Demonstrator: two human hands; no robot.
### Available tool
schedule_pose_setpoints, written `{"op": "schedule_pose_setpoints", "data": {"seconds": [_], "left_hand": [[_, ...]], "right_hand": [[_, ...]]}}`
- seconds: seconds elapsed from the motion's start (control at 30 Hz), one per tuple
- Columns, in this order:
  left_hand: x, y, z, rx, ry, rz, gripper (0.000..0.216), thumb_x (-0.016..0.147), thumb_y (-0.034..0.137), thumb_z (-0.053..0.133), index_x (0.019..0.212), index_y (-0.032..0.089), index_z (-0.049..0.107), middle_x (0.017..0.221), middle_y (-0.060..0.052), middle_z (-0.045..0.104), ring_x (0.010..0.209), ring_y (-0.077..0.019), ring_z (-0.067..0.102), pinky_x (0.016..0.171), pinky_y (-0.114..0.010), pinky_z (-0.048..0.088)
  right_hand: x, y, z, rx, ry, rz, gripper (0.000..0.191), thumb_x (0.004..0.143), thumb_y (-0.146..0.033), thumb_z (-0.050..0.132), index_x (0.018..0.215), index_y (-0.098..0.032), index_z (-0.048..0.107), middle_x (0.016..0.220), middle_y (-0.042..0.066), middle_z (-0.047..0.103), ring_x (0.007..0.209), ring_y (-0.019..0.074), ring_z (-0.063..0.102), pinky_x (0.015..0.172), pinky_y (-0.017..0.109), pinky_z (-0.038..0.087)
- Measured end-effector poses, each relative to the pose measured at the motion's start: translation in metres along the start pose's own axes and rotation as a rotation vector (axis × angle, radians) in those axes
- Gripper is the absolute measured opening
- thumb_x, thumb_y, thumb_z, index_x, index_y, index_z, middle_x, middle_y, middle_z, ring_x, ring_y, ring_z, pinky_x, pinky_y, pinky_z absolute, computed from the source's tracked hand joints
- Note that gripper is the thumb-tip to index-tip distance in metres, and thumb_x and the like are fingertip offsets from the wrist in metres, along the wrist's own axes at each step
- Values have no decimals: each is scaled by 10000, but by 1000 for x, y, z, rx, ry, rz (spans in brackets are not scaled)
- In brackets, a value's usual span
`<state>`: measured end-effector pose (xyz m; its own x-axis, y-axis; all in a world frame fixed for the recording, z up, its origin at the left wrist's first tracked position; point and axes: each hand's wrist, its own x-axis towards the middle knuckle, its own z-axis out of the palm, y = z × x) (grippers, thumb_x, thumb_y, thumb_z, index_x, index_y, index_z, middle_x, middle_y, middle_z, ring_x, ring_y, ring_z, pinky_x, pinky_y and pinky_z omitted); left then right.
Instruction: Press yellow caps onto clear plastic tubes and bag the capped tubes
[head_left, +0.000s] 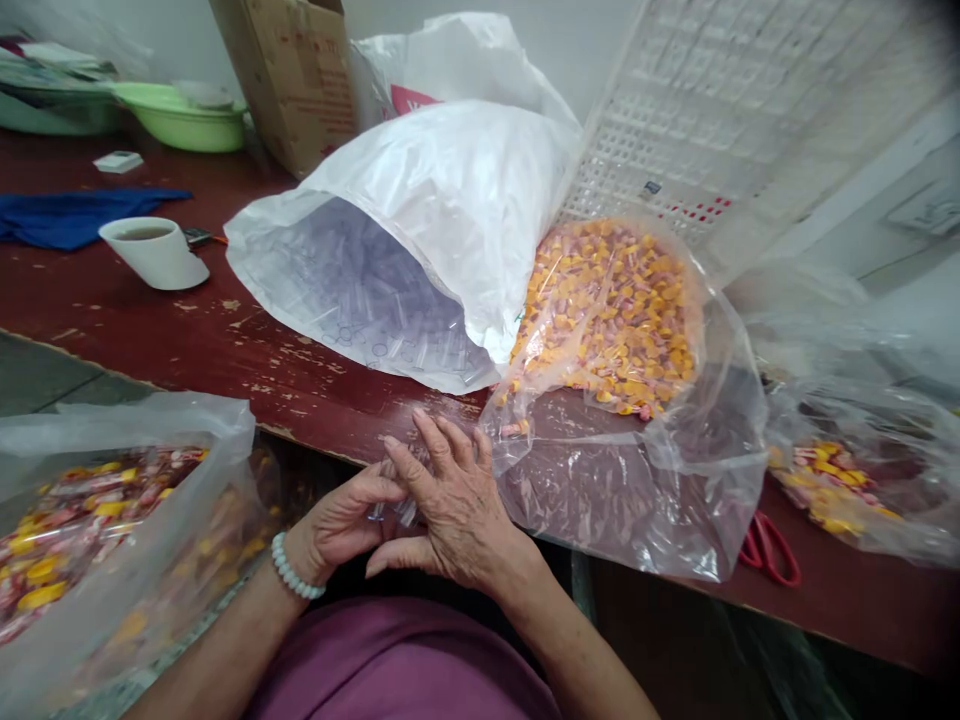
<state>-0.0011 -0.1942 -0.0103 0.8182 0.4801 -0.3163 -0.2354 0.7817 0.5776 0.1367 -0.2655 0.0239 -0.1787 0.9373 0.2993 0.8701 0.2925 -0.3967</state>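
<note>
A worn, dark red table (pixel 217 335) is backed by a pale wall (pixel 574 35), against which a white plastic crate (pixel 675 130) is leaned. At the far left a cardboard box (pixel 300 95) is stood. A strip of tabletop is left between the white sack (pixel 465 190) and the slanting near edge; farther right, that edge is reached by a clear bag (pixel 645 500). Clear tubes (pixel 406 512) are held low between the hands, just at the near edge. The left hand (pixel 341 520) is curled around them; they are covered by the right hand (pixel 454 500), fingers extended; whether anything is pinched beneath cannot be told.
</note>
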Motion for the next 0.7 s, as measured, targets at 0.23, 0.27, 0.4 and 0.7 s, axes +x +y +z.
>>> {"op": "schedule_pose_setpoints", "data": {"seconds": [0.23,0.27,0.4,0.7], "left_hand": [[-1,1,3,10,-145,-134,421,769,115,601,1179,212,603,1021,-92,683,778,-236,702,493,-244,560],[-1,3,2,-16,-123,-123,425,763,114,606,1177,209,605,1033,-91,683,841,-254,698,520,-239,566],[2,7,0,-128,-26,-61,429,709,85,645,1126,187,646,1051,-84,697,965,-244,668,789,-297,562],[7,5,17,122,104,35,333,724,135,695,1054,162,664,949,-89,701,818,-198,674,756,-341,550]], "right_hand": [[-29,36,-31,68,215,117,674,777,-604,550,1351,-279,412,1412,103,411,1266,300,380,1035,503,296],[-36,49,-36,65,323,217,525,842,-534,498,1289,-259,478,1313,106,499,1200,267,446,995,461,354],[-58,101,-37,-193,391,689,248,875,-350,480,976,-193,643,967,114,613,937,252,551,817,420,431],[-22,118,-4,-185,239,624,325,857,-472,505,1014,-235,661,1024,97,623,897,243,541,744,360,398]]}}
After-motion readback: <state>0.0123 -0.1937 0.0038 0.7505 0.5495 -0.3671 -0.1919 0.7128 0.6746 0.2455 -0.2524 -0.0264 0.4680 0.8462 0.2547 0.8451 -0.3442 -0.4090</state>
